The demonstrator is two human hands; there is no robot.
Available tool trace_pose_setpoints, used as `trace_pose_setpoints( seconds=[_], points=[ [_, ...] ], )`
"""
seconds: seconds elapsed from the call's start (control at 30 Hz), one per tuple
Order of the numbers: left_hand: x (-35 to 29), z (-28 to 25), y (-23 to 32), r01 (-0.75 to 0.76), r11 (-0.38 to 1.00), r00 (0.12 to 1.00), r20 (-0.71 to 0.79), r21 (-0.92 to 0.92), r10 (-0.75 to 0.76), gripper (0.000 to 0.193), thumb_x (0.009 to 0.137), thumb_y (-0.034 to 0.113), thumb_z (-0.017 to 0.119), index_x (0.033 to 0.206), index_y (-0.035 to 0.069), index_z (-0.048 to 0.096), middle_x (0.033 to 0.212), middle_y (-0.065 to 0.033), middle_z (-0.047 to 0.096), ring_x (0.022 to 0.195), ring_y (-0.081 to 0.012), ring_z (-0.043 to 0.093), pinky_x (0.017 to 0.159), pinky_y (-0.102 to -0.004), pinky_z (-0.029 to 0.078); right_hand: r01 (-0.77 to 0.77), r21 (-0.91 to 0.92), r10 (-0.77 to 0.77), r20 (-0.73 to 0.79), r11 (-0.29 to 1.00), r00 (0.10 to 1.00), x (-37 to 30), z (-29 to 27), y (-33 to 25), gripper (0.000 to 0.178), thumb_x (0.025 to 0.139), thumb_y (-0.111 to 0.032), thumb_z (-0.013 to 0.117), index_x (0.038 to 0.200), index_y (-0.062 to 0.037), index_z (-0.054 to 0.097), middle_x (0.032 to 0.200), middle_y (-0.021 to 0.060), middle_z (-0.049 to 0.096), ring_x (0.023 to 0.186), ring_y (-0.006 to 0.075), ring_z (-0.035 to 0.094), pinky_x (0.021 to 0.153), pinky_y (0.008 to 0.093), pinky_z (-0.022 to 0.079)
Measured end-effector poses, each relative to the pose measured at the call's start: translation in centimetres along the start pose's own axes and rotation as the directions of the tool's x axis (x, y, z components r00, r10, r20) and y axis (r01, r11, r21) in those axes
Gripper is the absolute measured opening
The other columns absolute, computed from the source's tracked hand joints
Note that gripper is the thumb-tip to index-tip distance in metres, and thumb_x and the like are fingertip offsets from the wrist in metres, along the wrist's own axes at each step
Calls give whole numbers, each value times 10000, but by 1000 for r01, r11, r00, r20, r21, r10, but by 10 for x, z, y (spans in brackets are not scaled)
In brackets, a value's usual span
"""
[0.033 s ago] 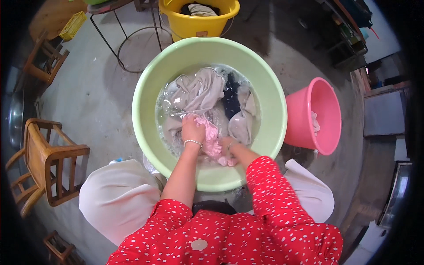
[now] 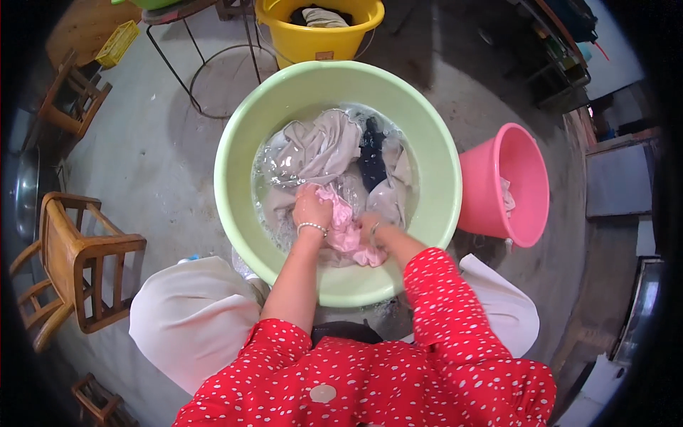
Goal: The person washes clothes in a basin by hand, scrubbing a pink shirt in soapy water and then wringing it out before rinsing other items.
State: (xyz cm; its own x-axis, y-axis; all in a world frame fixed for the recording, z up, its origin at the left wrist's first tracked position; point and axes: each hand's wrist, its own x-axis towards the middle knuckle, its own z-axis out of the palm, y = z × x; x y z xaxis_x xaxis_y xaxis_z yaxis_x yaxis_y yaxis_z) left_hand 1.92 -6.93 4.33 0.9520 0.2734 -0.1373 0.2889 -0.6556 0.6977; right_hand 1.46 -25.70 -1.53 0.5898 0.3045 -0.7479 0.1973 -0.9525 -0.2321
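A wide pale green tub (image 2: 231, 235) of soapy water stands between my knees. Bunched at the near side of the water is a wet pink cloth garment (image 2: 345, 226). My left hand (image 2: 311, 206), a beaded bracelet at its wrist, is closed on the garment's upper left part. At its lower right, my right hand (image 2: 368, 226) grips the same garment, with the fingertips partly hidden. Beyond my hands floats a beige-grey garment (image 2: 320, 149). A dark navy cloth (image 2: 372, 160) and another light beige cloth (image 2: 390, 203) lie in the water to the right.
To the tub's right stands a pink bucket (image 2: 484, 188) with a pale cloth inside. A yellow bucket (image 2: 313, 39) holding dark and beige cloths is behind the tub. Wooden chairs (image 2: 92, 245) are at the left, with a round metal stand (image 2: 191, 85) at the far left.
My right hand has shifted slightly to the right and up, and the lower end of the pink garment has moved a little rightward. My left hand stays nearly in place.
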Motion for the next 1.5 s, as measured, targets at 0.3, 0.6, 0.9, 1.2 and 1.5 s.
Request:
trace_pose_setpoints(
  seconds=[0.3, 0.6, 0.9, 1.2, 1.5],
  points=[
    [-17, -27, 41, -507, 832, 777, 298, -227, 554, 1084, 475, 266, 808, 1330, -27, 210, 1286, -210, 392, 1202, -333, 374, 1001, -362, 322, 276, 170, -168, -471, 946, 866, -123, -154, -50, 347, 572, -98, 696, 908, -65, 617, 784, 112, 636, 717, 231, 607, 664, 323, 483],
    [-36, -43, 59, -466, 735, 712, 284, -492, 642, 810, 495, 216, 808, 1203, 66, 442, 1166, -139, 501, 1079, -307, 481, 900, -348, 397, 609, 446, -200, -676, 656, 709, -251, -227, -124, 433, 642, 52, 629, 1063, 23, 531, 773, 60, 594, 710, 106, 567, 624, 250, 475],
    [-30, -124, 121, 316, 246, 892, 375, -916, 251, 262, 831, 195, 541, 1043, 43, 565, 932, -88, 619, 776, -203, 612, 676, -345, 511, 793, 585, 155, -811, 171, 565, -284, -232, -102, 395, 669, 77, 612, 1059, 47, 558, 847, 79, 619, 718, 124, 593, 621, 244, 493],
    [-14, -178, 166, 198, 512, 938, 314, -836, 150, 259, 878, 147, 443, 1093, 23, 520, 892, -128, 623, 719, -234, 630, 577, -328, 533, 590, 185, -170, -853, 786, 494, -229, -199, -75, 807, 563, -226, 749, 1270, -81, 388, 1236, 203, 429, 1128, 324, 449, 963, 349, 364],
    [-59, -180, 192, 605, 372, 450, 688, -704, 569, 338, 848, 224, 459, 1129, 39, 490, 1043, -103, 571, 951, -223, 549, 850, -389, 419, 786, 530, 52, -837, 318, 544, -200, -177, -84, 980, 578, 9, 762, 1366, -13, 181, 1014, 101, 575, 892, 158, 558, 766, 241, 479]
  ],
)
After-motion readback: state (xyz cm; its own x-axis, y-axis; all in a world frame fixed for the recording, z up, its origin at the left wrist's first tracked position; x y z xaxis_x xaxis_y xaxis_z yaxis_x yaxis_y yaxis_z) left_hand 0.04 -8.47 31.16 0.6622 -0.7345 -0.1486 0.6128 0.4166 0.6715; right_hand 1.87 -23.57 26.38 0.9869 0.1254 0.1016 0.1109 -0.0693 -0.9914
